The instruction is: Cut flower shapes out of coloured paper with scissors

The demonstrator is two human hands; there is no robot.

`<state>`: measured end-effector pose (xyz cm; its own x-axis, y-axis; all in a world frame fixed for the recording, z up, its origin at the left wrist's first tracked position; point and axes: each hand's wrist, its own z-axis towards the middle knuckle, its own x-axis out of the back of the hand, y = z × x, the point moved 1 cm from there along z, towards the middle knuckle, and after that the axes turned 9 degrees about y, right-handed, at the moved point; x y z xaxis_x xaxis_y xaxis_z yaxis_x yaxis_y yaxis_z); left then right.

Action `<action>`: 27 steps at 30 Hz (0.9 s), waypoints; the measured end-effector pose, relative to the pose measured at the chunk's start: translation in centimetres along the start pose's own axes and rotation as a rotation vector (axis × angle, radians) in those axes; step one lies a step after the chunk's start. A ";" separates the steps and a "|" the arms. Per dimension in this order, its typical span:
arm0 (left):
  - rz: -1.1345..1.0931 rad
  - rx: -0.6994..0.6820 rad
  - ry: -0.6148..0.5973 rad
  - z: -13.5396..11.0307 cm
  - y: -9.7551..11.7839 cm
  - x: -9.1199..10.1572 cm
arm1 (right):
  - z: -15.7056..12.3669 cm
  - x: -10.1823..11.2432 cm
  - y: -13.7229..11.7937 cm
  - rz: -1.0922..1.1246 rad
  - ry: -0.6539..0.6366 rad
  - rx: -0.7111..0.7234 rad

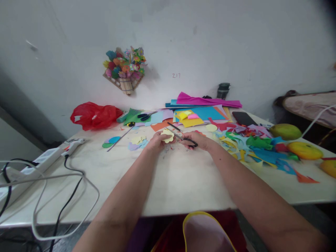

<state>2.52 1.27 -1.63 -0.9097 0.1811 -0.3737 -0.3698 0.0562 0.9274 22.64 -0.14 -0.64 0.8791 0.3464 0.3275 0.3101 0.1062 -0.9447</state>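
My left hand (156, 140) pinches a pale yellow paper flower (168, 136) with a scalloped edge. In my right hand (196, 139) are black-handled scissors (189, 141), their blades pointing left at the flower's edge. Tiny paper bits lie on the table under both hands. Left of my left hand sit cut yellow paper flowers (138, 140) and blue ones (141, 145). Farther left, a blue paper circle (114, 140) overlaps a green one. Beyond my right hand rests a pale yellow paper circle (211, 127).
Coloured paper scraps (252, 143) spread over the right side, near mangoes (285, 131) and a phone (244, 118). Paper sheets (207, 113) and a second pair of scissors (144, 116) lie at the back. A red plastic bag (94, 114) and a power strip (43, 159) with cables occupy the left.
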 end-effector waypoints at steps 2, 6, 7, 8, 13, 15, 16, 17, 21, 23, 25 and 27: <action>0.005 0.000 -0.003 0.0 -0.1 0.1 | 0.1 0.0 0.1 -0.005 0.002 0.004; 0.005 -0.004 -0.001 0.0 0.0 0.0 | 0.3 0.1 0.5 -0.010 0.000 0.032; 0.003 -0.005 0.003 0.0 0.1 0.0 | 0.3 0.2 0.6 -0.006 -0.004 0.036; 0.003 -0.006 0.008 -0.1 0.2 -0.1 | 0.3 0.2 0.6 0.000 -0.009 0.036; 0.017 0.001 0.007 0.0 0.3 0.0 | 0.4 0.1 0.5 0.028 -0.011 0.011; 0.020 -0.006 0.002 0.1 0.2 0.1 | 0.4 0.0 0.4 0.048 -0.007 -0.002; 0.019 -0.012 0.001 0.1 0.2 0.1 | 0.4 0.0 0.3 0.061 -0.009 -0.010; 0.020 -0.018 0.001 0.1 0.3 0.1 | 0.4 0.0 0.3 0.071 -0.011 -0.019; 0.019 -0.026 0.004 -0.1 0.4 -0.1 | 0.3 -0.1 0.2 0.070 -0.002 -0.018; 0.010 -0.025 0.005 -0.1 0.4 -0.2 | 0.2 -0.1 0.1 0.059 0.002 -0.003; 0.000 -0.027 0.004 -0.1 0.4 -0.2 | 0.1 -0.2 0.1 0.057 0.004 -0.004; 0.003 -0.024 -0.003 -0.1 0.4 -0.1 | 0.0 -0.3 -0.1 0.049 0.015 -0.008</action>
<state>2.46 1.21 -1.23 -0.9100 0.1846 -0.3713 -0.3719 0.0325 0.9277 22.33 -0.21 -0.60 0.8986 0.3369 0.2811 0.2694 0.0818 -0.9595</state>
